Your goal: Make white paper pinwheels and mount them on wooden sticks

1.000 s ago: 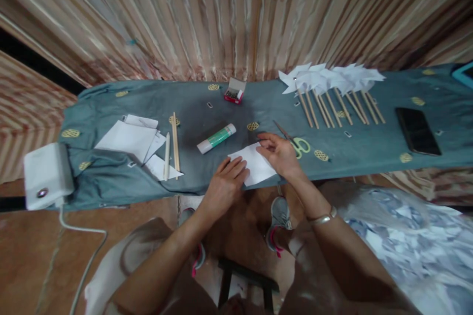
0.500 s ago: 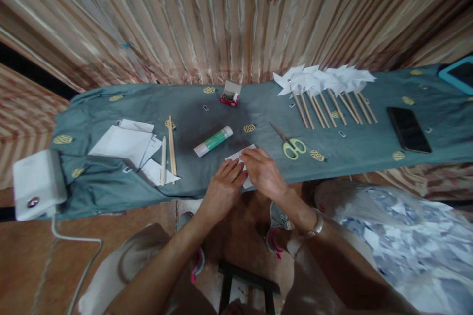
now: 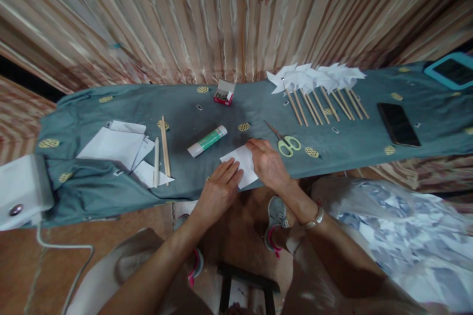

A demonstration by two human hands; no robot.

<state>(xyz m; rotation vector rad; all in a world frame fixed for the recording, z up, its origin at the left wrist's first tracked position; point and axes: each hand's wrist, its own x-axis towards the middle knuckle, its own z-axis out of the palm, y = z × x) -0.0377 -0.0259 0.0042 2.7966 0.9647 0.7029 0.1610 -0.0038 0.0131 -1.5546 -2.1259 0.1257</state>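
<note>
A small white sheet of paper lies at the front edge of the cloth-covered table. My left hand rests on its left side, fingers stretched out flat. At the paper's right edge, my right hand has its fingers curled on the sheet; the fingertips are partly hidden. A glue stick with a green label lies just beyond my left hand. Scissors with light green handles lie to the right of my right hand.
Paper pinwheels on wooden sticks lie in a row at the back right, near a phone. Left are paper sheets, a white pencil-like stick and wooden sticks. Behind stands an open red box of small metal pieces.
My hands have moved apart, the right one slightly rightward, and more of the white paper shows flat between them. The whole view has shifted a little.
</note>
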